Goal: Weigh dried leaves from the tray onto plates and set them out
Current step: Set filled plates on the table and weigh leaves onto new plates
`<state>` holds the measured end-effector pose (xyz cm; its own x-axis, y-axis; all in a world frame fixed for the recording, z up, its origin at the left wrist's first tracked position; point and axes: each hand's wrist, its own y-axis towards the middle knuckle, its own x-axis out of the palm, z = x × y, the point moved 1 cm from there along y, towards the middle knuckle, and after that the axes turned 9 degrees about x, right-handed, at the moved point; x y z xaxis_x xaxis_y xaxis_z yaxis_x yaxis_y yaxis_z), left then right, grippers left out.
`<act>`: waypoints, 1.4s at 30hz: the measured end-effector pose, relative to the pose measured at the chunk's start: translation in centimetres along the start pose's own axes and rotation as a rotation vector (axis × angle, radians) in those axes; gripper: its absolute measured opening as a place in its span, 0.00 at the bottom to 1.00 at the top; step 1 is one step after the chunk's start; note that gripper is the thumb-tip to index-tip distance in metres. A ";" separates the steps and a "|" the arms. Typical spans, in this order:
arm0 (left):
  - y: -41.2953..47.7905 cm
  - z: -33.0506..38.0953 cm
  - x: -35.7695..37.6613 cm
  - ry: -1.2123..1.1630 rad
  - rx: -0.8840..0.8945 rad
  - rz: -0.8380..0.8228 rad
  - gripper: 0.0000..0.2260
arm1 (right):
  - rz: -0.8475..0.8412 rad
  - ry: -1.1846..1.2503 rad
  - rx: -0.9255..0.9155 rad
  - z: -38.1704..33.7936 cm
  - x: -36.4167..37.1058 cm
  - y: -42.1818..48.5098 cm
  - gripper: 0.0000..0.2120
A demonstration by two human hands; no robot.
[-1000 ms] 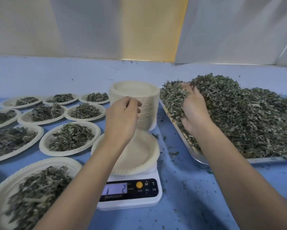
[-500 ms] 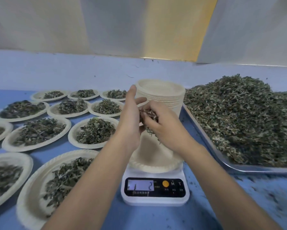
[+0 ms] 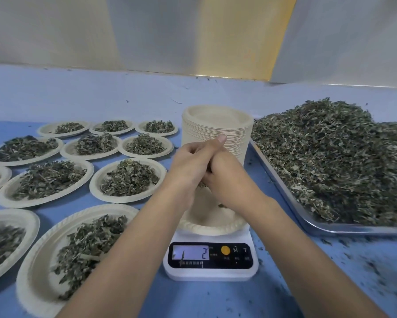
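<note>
On your far left, round cream paper plates (image 3: 93, 187) heaped with dried green leaves stand in rows on the blue desk (image 3: 193, 299), the nearest ones cut off by the lower left edge of the view. Your left forearm reaches in from the bottom, and your left hand (image 3: 190, 161) hangs above the middle of the desk with its thumb pointing up and its fingers curved against your other hand. Whether those fingers grip anything themselves, you cannot tell. Just behind your hands stands a tall stack of empty cream paper plates (image 3: 215, 125). Below them a single empty cream paper plate (image 3: 206, 228) sits on a white digital kitchen scale (image 3: 211, 275). The scale's black front panel has an orange button, and its display reads 2. Your right hand (image 3: 225, 171) presses against the left one, directly above that plate. It is curled around a small clump of dried leaves (image 3: 203, 185), with bits showing in the seam between the two hands and under the palm. To your right, a shallow rectangular metal tray (image 3: 330, 228) lies on the desk close beside the stack, carrying a large mound of dried green leaves (image 3: 330, 161) piled well above its rim. Loose leaf crumbs (image 3: 364, 267) dot the desk in front of the tray.
</note>
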<state>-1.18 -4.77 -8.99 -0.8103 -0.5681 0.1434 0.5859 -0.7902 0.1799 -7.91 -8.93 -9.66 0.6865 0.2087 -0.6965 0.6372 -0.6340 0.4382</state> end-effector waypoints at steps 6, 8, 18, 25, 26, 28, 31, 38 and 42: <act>0.6 -0.4 -0.6 -0.083 -0.072 0.097 0.12 | 0.043 0.062 0.077 -0.2 -0.1 -0.6 0.16; 0.7 -0.5 -0.9 -0.069 -0.095 0.113 0.10 | 0.041 0.049 0.059 -0.5 -0.2 -0.7 0.18; 0.8 -0.3 -1.6 -0.117 -0.125 0.215 0.10 | -0.047 -0.011 0.025 -0.9 -1.3 -1.1 0.20; 1.0 -0.4 -1.7 -0.132 -0.117 0.271 0.12 | -0.145 0.071 0.016 -0.5 -1.7 -0.8 0.12; 1.1 -0.4 -1.7 -0.159 -0.128 0.275 0.13 | -0.145 0.078 0.022 -0.4 -1.7 -0.8 0.12; 1.3 -0.4 -1.8 -0.208 -0.148 0.281 0.15 | -0.127 0.091 0.025 -0.4 -1.7 -0.7 0.12; 1.4 -0.3 -2.0 -0.260 -0.148 0.317 0.15 | -0.094 0.110 0.014 -0.4 -1.9 -0.7 0.10; 1.7 0.2 -3.0 -0.396 -0.191 0.345 0.16 | -0.011 0.158 0.074 0.4 -2.6 -0.5 0.07; 1.6 1.0 -3.3 -0.490 -0.197 0.362 0.15 | -0.080 0.066 0.121 1.0 -2.2 -0.4 0.09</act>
<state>2.45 -3.93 -8.19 -0.4354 -0.6726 0.5984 0.7703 -0.6223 -0.1391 -10.01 -9.87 -8.90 0.6593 0.3085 -0.6857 0.6470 -0.6972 0.3085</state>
